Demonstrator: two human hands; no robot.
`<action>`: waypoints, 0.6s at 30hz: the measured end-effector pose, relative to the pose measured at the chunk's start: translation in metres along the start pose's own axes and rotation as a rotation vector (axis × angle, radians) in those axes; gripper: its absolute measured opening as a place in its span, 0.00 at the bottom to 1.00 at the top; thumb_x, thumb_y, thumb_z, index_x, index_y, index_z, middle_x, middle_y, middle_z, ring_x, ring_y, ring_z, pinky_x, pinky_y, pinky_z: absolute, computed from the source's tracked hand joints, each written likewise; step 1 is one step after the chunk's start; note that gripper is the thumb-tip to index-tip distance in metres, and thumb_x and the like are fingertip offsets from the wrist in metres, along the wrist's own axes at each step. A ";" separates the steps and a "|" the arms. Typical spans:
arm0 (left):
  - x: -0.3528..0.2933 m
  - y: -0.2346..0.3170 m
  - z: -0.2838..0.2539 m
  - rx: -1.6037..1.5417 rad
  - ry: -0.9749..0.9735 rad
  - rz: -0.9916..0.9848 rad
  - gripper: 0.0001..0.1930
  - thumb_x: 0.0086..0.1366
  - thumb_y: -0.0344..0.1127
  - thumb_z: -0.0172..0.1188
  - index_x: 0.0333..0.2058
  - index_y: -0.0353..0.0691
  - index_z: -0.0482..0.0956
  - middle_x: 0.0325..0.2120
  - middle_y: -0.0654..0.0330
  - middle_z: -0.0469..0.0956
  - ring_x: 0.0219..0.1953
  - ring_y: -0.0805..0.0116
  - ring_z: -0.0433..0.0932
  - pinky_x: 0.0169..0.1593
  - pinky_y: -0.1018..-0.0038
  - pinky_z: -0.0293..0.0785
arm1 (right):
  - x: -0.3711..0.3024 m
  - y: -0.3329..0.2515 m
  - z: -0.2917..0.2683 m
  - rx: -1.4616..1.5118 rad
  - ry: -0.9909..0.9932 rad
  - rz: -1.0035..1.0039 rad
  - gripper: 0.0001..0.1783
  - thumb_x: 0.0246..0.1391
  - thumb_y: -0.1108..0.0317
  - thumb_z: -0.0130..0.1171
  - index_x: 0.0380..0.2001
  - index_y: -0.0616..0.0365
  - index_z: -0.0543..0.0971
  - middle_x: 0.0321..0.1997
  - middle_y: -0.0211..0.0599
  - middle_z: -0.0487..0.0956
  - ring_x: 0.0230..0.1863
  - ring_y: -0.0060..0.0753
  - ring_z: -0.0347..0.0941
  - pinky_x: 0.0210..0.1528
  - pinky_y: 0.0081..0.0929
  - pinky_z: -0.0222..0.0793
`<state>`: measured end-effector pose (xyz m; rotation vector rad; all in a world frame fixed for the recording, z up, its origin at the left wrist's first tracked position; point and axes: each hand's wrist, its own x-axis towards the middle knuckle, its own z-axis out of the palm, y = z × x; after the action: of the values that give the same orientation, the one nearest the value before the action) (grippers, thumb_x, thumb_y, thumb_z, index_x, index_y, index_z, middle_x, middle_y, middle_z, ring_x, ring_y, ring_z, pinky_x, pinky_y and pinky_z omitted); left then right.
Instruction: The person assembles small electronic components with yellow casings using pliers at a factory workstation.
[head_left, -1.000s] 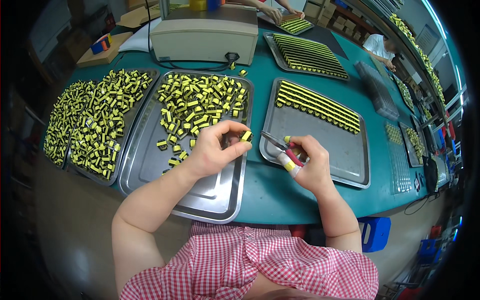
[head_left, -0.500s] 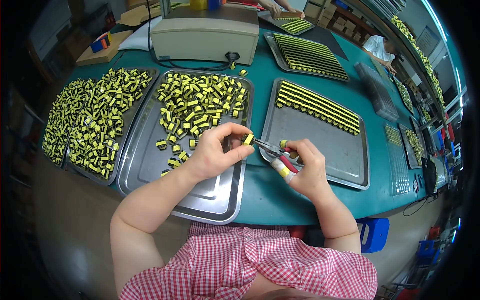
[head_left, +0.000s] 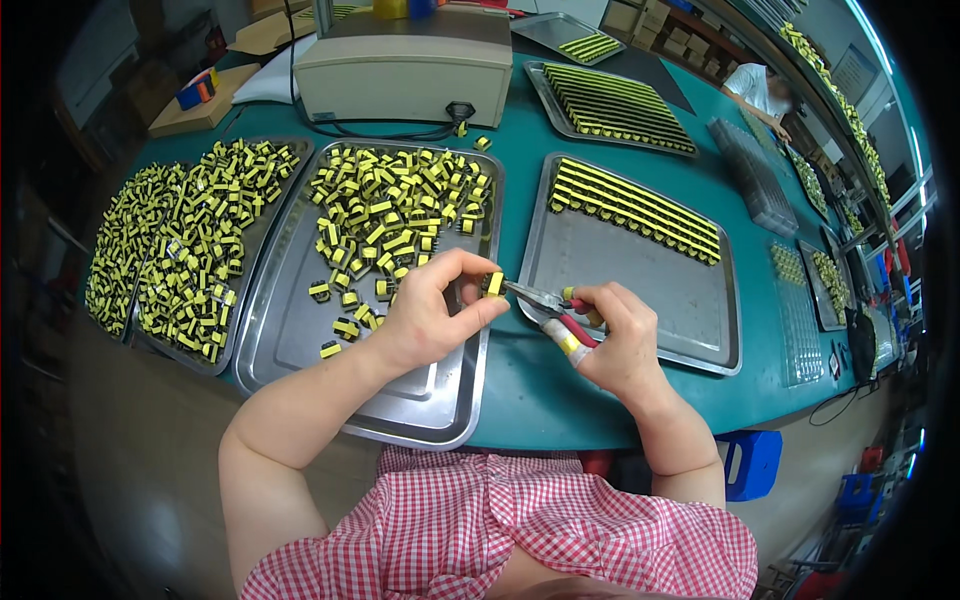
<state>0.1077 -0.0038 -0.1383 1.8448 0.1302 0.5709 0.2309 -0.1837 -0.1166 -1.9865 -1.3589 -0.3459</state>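
Between the thumb and fingertips of my left hand is a small yellow-and-black transformer. My right hand is wrapped round needle-nose pliers with red handles, and some of its fingers are bound with white and yellow tape. The pliers' tips meet the transformer's right side; the exact contact is too small to make out. Under my left hand lies a metal tray with a loose heap of similar transformers. To the right, another metal tray carries neat rows of transformers along its far side.
More loose transformers fill trays at the far left. A beige box-shaped machine with a black cable stands behind. Farther back are a tray of full rows and a partly filled tray. A co-worker sits at the far right.
My hands hold nearly the same pose at the transformer. Another person's hands, seen before at the far tray, have left the view, and that tray now lies uncovered.
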 end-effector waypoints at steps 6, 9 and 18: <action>-0.001 0.007 0.003 0.092 -0.011 0.022 0.14 0.50 0.27 0.63 0.37 0.33 0.73 0.24 0.68 0.69 0.25 0.83 0.65 0.30 0.85 0.63 | 0.001 -0.003 -0.012 0.049 -0.050 0.076 0.18 0.29 0.71 0.71 0.27 0.61 0.76 0.23 0.35 0.74 0.21 0.30 0.71 0.25 0.22 0.68; -0.001 0.007 0.003 0.129 -0.013 0.052 0.14 0.50 0.27 0.63 0.37 0.33 0.72 0.24 0.67 0.69 0.26 0.82 0.65 0.31 0.84 0.64 | 0.001 -0.004 -0.014 0.065 -0.076 0.119 0.18 0.30 0.70 0.71 0.28 0.61 0.77 0.23 0.36 0.75 0.22 0.30 0.72 0.26 0.22 0.69; 0.003 -0.003 0.009 -0.381 0.026 -0.118 0.16 0.57 0.26 0.57 0.45 0.31 0.71 0.28 0.65 0.72 0.29 0.81 0.68 0.34 0.82 0.66 | 0.000 -0.002 -0.002 0.082 -0.050 0.137 0.19 0.31 0.69 0.71 0.30 0.61 0.76 0.25 0.37 0.75 0.25 0.32 0.74 0.29 0.25 0.70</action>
<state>0.1144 -0.0092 -0.1419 1.4500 0.1366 0.4991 0.2296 -0.1848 -0.1146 -2.0192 -1.2395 -0.1752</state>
